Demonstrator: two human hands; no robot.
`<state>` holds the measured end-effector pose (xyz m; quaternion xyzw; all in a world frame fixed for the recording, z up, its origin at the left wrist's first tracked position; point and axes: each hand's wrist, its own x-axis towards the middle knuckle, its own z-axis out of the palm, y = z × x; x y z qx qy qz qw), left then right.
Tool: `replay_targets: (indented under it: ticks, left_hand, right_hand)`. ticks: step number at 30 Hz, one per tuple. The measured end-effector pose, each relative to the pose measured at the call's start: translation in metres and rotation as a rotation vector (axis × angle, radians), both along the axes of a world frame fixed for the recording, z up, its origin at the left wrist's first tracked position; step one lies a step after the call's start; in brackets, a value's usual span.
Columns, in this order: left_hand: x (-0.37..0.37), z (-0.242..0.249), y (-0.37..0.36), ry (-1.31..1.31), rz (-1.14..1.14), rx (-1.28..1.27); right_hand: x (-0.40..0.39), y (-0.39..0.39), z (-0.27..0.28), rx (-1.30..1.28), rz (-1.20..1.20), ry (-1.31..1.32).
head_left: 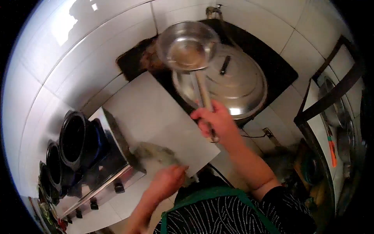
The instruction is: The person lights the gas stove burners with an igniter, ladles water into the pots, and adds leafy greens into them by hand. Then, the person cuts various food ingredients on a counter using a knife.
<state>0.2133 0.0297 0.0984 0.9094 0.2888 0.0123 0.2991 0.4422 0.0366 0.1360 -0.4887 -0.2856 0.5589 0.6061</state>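
At the left, a row of black pots (73, 138) sits on a stove (124, 169) with dark knobs along its front. Next to it comes a pale table (150, 105), and near its front edge lies a crumpled cloth (159, 154). The left hand (165, 183) is just beside the cloth on the person's side; its fingers look curled, but blur hides whether they grasp the cloth or only rest by it.

Further right, the pan (185, 48) is up over the back of the table and the left part of a broad metal lid (247, 87), overlapping both in this view; whether it touches the lid cannot be told. Its long handle (200, 87) runs from the bowl back toward the person, slanting slightly to the right, into the right hand (220, 121), whose fingers are wrapped round its lower part. So the bowl lies straight out beyond those fingers, a little to their left, with the handle as the long axis between. The right hand is the nearer one; the left is well apart from the bowl. The lid's black knob (225, 65) stands just right of the bowl.
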Motion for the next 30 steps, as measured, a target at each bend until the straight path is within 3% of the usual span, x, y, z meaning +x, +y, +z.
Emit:
replay_targets:
  ticks: [2,4,6,7,8,10,14,20,24,26,30]
  left_hand:
    - [0.043,0.015,0.021,-0.211,-0.083,0.016]
    - [0.1,0.025,0.054,-0.368,-0.121,-0.135]
    - [0.172,0.019,0.095,-0.561,-0.096,-0.021]
    - [0.209,0.027,0.118,-0.434,-0.066,-0.071]
    - [0.244,0.02,0.14,-0.529,-0.055,-0.09]
    - [0.307,0.028,0.158,-0.48,0.16,0.06]
    - [0.385,-0.003,0.192,-0.4,0.287,0.222]
    - [0.376,-0.015,0.209,-0.287,0.343,0.288]
    - [0.329,-0.01,0.213,-0.319,0.402,0.301]
    - [0.306,-0.017,0.232,-0.304,0.489,0.316]
    - [0.243,-0.003,0.246,-0.387,0.514,0.295]
  right_hand:
    - [0.038,-0.034,0.018,0.011,-0.2,0.132]
    - [0.066,-0.061,0.026,-0.035,-0.414,0.046]
    - [0.086,-0.085,0.025,0.005,-0.567,-0.025]
    - [0.094,-0.096,0.023,0.007,-0.567,-0.026]
    - [0.1,-0.106,0.021,0.005,-0.655,-0.067]
    - [0.108,-0.122,0.019,0.002,-0.74,-0.104]
    - [0.122,-0.145,0.011,0.009,-0.782,-0.044]
    - [0.124,-0.153,-0.001,-0.004,-0.737,-0.09]
    - [0.116,-0.151,0.006,-0.103,-0.712,-0.112]
    - [0.111,-0.144,0.006,-0.018,-0.877,-0.175]
    - [0.096,-0.135,0.014,0.0,-0.878,-0.203]
